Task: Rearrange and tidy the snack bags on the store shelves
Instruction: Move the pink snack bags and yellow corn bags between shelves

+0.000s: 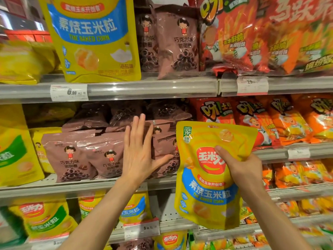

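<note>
My right hand (245, 166) grips a yellow-and-blue baked corn bag (203, 192) by its right edge, upright in front of the middle shelf. My left hand (138, 150) is flat and open, fingers spread, pressed against the brown chocolate ring bags (75, 157) on the middle shelf. More brown bags (124, 112) lie piled behind them. A larger bag of the same baked corn (93, 38) stands on the top shelf next to upright brown bags (178, 42).
Red and orange potato stick bags (261, 33) fill the right side of the top shelf and the middle shelf (281, 121). Yellow-green corn bags (14, 156) stand at the left. Yellow corn bags (45, 219) sit on the lower shelf. Shelf rails carry price tags (69, 92).
</note>
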`<state>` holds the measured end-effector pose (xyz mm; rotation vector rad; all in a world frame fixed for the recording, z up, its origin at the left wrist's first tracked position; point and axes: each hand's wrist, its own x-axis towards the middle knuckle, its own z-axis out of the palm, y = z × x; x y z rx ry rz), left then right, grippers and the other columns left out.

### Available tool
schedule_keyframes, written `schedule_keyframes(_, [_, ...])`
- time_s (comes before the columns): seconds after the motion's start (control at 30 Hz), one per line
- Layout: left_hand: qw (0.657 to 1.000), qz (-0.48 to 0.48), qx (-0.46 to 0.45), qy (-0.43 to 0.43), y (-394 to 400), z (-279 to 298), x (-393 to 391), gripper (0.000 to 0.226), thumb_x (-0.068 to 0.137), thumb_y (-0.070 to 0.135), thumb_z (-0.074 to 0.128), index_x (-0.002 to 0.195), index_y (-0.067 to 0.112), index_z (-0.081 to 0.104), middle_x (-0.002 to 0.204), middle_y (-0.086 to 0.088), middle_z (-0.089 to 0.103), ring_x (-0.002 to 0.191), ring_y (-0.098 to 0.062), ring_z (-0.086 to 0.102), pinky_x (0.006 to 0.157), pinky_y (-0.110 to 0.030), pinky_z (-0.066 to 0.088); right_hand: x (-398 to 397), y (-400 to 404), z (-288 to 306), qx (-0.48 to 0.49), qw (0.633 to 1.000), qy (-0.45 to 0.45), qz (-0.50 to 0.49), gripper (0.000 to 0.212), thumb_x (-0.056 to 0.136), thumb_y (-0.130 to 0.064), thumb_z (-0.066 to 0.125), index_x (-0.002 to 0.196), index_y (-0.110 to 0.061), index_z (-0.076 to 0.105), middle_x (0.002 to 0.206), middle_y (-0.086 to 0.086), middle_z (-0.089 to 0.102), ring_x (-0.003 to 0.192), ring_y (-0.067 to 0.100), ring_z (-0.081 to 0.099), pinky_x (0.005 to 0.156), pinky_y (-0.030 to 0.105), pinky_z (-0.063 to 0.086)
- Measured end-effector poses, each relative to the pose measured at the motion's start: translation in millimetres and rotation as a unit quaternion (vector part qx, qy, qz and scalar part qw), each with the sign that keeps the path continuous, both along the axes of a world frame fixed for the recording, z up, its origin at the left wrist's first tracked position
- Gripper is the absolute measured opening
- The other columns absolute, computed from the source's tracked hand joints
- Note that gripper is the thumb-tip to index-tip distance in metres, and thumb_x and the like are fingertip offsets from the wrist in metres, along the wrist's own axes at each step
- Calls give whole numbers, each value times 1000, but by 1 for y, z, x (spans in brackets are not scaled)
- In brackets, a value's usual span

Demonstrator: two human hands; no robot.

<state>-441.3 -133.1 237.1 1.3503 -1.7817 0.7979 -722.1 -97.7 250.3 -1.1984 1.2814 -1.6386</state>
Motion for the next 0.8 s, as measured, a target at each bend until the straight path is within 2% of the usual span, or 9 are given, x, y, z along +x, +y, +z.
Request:
schedule_keyframes(0.07, [999,16,10,-29,-3,2,-5,105,82,76,62,150,-2,43,167,-21,21,158,-35,11,128,-53,1,-2,2,1,3,1000,0,-6,20,79,-31,86,94,-28,74,83,-12,79,81,11,76,71,33,60])
schedule_keyframes(0.13, [997,42,26,-55,-8,3,-11,105,86,78,54,151,-3,41,167,-20,23,158,-34,12,128,-53,-3,-3,4,2,3,1000,2,-7,19,79,-31,86,93,-29,73,82,-13,78,79,9,75,70,32,60])
schedule_keyframes(0.23, [992,91,52,-76,-15,1,-18,104,94,79,30,157,-4,28,169,-23,15,158,-35,7,128,-51,-5,-2,6,4,8,1000,4,-10,22,78,-32,86,94,-27,73,88,-9,79,83,13,76,68,31,59])
schedule_keyframes(0.3, [992,87,61,-72,-20,-4,-18,97,99,73,24,160,-2,20,170,-23,8,159,-35,3,129,-49,-3,0,6,4,14,1000,8,-17,23,78,-33,87,95,-26,73,91,-4,79,86,17,76,72,35,60])
schedule_keyframes(0.4, [995,55,59,-65,-24,-9,-13,84,101,57,29,161,-1,17,170,-22,6,160,-32,-1,129,-46,-6,5,6,1,27,999,23,-24,29,75,-39,88,97,-23,75,92,-2,81,88,21,77,81,45,63])
schedule_keyframes(0.5, [995,40,49,-72,-26,-9,-13,83,101,56,32,160,-2,20,170,-20,10,159,-32,4,129,-49,1,10,5,-3,37,998,29,-29,36,72,-44,89,98,-24,76,91,-4,81,90,23,77,86,50,62])
schedule_keyframes(0.57, [994,45,49,-85,-28,-8,-16,86,101,61,31,159,-3,24,169,-21,14,159,-35,8,129,-52,4,12,5,-2,39,999,16,-32,33,73,-42,89,97,-25,75,93,-4,80,93,23,76,86,47,61])
schedule_keyframes(0.7, [990,79,81,-87,-33,-7,-27,93,99,67,35,158,-4,26,168,-26,12,158,-38,7,128,-54,-1,14,7,1,30,999,-9,-26,28,78,-34,86,100,-26,72,96,-5,77,93,18,73,73,33,56])
schedule_keyframes(0.8, [991,46,95,-78,-32,-6,-26,89,101,64,32,159,-3,22,169,-24,9,159,-35,3,128,-52,-4,16,4,-3,33,999,2,-40,32,77,-37,87,103,-26,73,98,-5,77,95,20,73,78,37,57])
